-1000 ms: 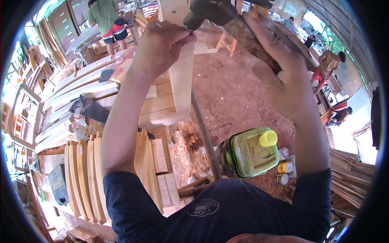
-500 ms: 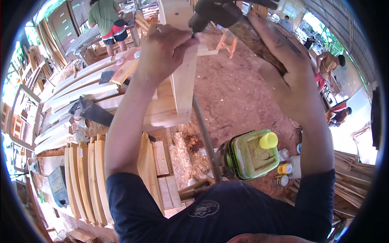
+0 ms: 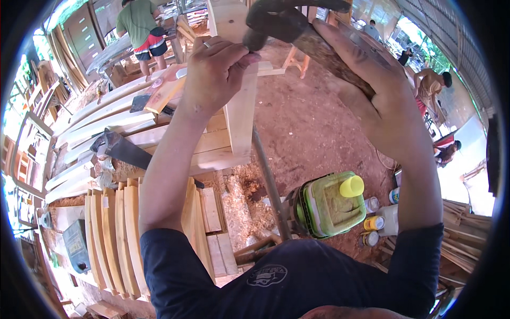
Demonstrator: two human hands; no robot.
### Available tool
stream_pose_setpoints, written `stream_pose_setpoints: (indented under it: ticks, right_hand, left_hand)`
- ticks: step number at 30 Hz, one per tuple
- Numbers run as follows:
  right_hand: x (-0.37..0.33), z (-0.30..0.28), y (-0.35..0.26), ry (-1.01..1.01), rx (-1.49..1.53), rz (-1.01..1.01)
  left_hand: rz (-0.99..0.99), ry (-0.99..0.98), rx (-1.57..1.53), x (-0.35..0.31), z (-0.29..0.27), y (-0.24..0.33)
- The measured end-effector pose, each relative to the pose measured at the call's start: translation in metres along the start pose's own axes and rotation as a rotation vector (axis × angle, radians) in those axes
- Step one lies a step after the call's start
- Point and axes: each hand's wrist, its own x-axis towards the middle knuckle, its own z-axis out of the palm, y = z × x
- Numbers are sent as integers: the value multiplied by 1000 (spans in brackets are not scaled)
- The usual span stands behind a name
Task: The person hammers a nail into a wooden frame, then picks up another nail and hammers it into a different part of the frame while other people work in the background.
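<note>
My right hand point(image 3: 380, 95) is wrapped round the wooden handle of a claw hammer point(image 3: 279, 24), raised at the top of the view. The hammer's striking face is down at the fingertips of my left hand point(image 3: 217, 72), which wears a ring. Those fingers are pinched together at the edge of a pale wooden board point(image 3: 241, 119). Whatever they pinch is hidden now by the hammer head; a moment earlier a thin dark piece, like a nail, showed there. The board joins other planks and its upper part point(image 3: 227, 18) runs beyond my left hand.
A handsaw point(image 3: 125, 149) lies on planks at left, near a row of curved wooden slats point(image 3: 114, 239). A green plastic container point(image 3: 332, 207) with a yellow cup point(image 3: 351, 186) stands on the floor by small cans point(image 3: 373, 223). People point(image 3: 142, 32) work farther off.
The hammer head has come down and slightly left, onto the spot at my left fingertips, covering the thin dark piece. My left hand stays at nearly the same place.
</note>
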Motion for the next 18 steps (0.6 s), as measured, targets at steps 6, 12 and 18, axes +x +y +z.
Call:
stream_pose_setpoints:
  ticks: [6, 12, 18]
  right_hand:
    - [-6, -31, -5, 325, 216, 23]
    - [-12, -33, -3, 320, 171, 131]
    - [6, -9, -9, -91, -90, 37]
  left_hand:
    - [8, 114, -51, -5, 5, -2]
    - [-34, 85, -53, -1, 7, 7]
    - [-38, 125, 4, -6, 6, 4]
